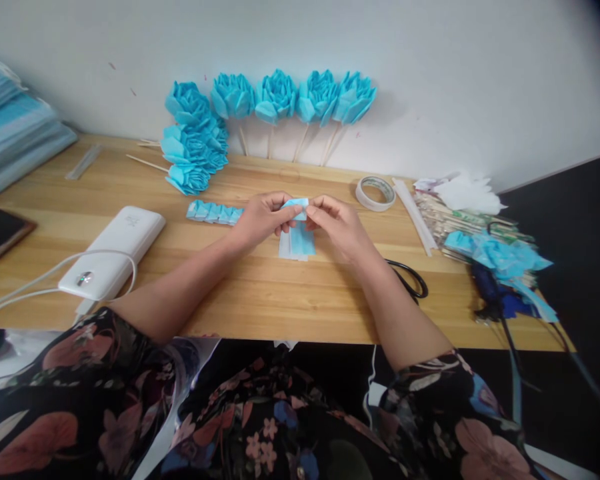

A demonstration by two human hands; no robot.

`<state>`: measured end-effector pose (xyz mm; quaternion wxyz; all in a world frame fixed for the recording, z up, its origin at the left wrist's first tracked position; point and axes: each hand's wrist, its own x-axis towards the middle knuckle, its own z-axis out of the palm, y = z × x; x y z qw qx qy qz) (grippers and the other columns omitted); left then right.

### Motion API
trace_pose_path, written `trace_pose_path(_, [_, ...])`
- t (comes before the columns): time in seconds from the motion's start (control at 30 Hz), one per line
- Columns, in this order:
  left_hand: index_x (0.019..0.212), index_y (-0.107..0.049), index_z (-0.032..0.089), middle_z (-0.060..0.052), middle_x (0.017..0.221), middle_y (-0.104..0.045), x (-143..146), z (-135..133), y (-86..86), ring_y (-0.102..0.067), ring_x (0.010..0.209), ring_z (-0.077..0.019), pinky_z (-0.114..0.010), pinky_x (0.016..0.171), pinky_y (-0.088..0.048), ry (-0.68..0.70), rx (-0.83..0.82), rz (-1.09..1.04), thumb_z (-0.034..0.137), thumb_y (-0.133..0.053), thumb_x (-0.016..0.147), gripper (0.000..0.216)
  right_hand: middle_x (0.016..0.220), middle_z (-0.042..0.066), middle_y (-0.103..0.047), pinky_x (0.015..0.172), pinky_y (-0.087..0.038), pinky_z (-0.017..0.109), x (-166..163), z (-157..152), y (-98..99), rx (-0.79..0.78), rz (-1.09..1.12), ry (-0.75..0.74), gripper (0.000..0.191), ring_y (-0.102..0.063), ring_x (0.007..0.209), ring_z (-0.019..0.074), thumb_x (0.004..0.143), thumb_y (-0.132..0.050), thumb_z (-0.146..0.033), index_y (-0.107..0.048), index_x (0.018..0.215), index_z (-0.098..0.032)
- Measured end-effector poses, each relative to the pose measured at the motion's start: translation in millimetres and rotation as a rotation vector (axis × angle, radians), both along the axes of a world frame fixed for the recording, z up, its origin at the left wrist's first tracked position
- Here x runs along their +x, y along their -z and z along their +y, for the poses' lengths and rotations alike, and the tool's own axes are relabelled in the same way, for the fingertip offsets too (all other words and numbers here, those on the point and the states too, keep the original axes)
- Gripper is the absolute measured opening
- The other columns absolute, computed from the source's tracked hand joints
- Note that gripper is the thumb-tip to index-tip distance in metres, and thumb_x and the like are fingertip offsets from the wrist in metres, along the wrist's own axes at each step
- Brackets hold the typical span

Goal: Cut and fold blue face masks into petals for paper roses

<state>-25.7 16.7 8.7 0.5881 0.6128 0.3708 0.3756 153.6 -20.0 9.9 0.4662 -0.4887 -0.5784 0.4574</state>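
Observation:
Between my two hands is a small piece of light-blue fabric [296, 202], pinched at both ends and partly folded. My left hand [267, 217] grips its left side with thumb and fingers. At its right edge, my right hand [336, 223] closes thumb and fingertips on it. Just below the hands, a few blue and white fabric pieces [300, 245] lie flat on the table, their upper part hidden by the hands. To the left of my left hand lies a row of folded blue petals [213, 212], its right end hidden behind that hand.
Blue fabric roses [276, 97] on sticks lean on the wall; more lie stacked at left. A power bank [113, 253], phone [3, 233] and stacked masks [17, 133] are left. Tape [375, 193], a black cable [413, 279], sticks and blue scraps [505, 257] are right.

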Motion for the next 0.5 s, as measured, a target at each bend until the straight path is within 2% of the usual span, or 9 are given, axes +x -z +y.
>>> trace_pose_path(0.27, [0.070,-0.059,0.015,-0.001,0.062,-0.064,-0.4,0.0,-0.1,-0.054,0.050,-0.0064,-0.016,0.047,-0.041,-0.003,-0.020,-0.001,0.041,-0.069,0.087,0.033,0.069,-0.002,-0.059,0.071,-0.049,0.032,-0.1,2.2,3.4,0.018,-0.039,0.017,0.018,-0.055,0.069,0.0140,0.079,-0.070,-0.037,-0.061,0.074,-0.022])
trace_pose_path(0.5, [0.071,-0.059,0.016,0.000,0.060,-0.064,-1.1,2.2,1.1,-0.052,0.046,-0.0056,-0.016,0.045,-0.040,-0.044,-0.029,-0.036,0.038,-0.064,0.092,0.031,0.068,-0.002,-0.060,0.067,-0.044,0.030,1.3,1.9,1.8,0.040,-0.091,0.037,0.017,-0.054,0.068,0.0140,0.080,-0.068,-0.036,-0.060,0.073,-0.022])
